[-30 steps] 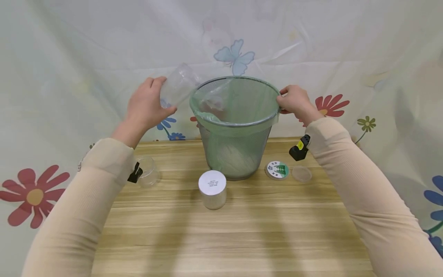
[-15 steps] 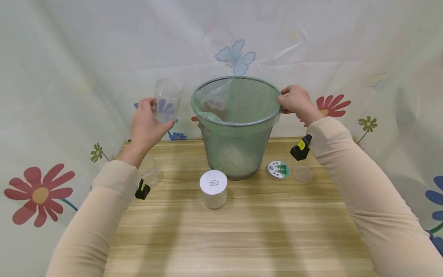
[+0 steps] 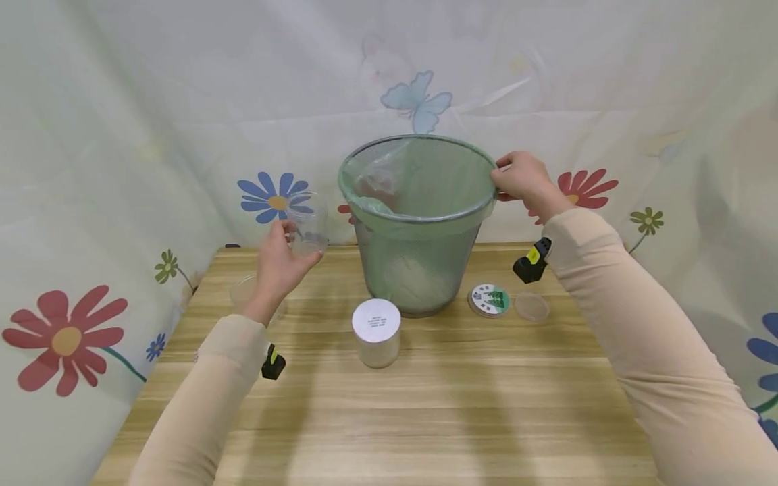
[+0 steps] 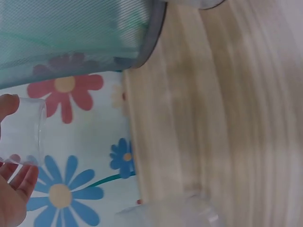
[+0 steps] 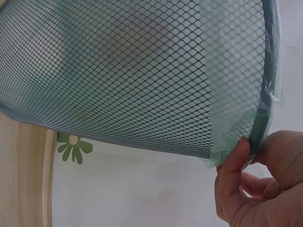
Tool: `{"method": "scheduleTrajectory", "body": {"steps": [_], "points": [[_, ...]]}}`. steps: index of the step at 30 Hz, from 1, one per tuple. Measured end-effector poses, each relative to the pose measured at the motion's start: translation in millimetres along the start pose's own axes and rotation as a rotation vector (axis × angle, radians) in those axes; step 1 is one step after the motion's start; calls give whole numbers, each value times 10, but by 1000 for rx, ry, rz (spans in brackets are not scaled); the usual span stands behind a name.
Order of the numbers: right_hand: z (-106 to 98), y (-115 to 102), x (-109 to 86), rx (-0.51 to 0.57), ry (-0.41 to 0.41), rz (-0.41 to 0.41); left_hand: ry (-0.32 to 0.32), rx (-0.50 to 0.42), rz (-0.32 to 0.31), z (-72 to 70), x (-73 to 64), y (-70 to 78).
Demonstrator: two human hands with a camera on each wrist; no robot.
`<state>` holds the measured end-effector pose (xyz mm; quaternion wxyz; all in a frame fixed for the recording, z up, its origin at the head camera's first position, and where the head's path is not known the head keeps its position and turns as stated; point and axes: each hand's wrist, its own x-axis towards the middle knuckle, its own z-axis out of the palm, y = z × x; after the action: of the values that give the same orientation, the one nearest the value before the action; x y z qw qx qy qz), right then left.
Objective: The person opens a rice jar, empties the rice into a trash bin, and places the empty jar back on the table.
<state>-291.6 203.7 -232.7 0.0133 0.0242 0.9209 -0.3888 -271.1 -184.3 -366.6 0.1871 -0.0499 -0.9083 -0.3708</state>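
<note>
My left hand [image 3: 282, 266] grips a clear plastic jar [image 3: 311, 219], upright and left of the bin, thumb on one side and fingers on the other. In the left wrist view the same jar [image 4: 23, 127] is see-through, with nothing visible inside. A grey mesh waste bin [image 3: 419, 260] stands at the back of the table, a green bag [image 3: 425, 231] folded over its rim. At the rim's right side my right hand [image 3: 524, 179] pinches rim and bag. Close up in the right wrist view, thumb and fingers [image 5: 236, 153] meet around the bag's folded edge.
In front of the bin stands a jar with a white top [image 3: 376, 320]. A round white-and-green lid [image 3: 488, 300] and a clear disc [image 3: 531, 306] lie right of the bin. Another clear container [image 3: 243, 289] is partly hidden behind my left wrist. A printed curtain [image 3: 200, 155] hangs behind the table.
My left hand has brought the jar down from beside the bin's mouth, turning it from tilted to upright. My right hand keeps its hold on the rim.
</note>
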Motion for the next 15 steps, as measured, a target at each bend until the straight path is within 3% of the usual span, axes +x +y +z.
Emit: {"method": "scheduleTrajectory", "body": {"steps": [6,15], "points": [[-23,1,-16,-2,1,-1,-1,-36,-47,277,-165,-164],[-33,-9,-33,15,7,8,-27,-114,-202,576,-380,-429]]}}
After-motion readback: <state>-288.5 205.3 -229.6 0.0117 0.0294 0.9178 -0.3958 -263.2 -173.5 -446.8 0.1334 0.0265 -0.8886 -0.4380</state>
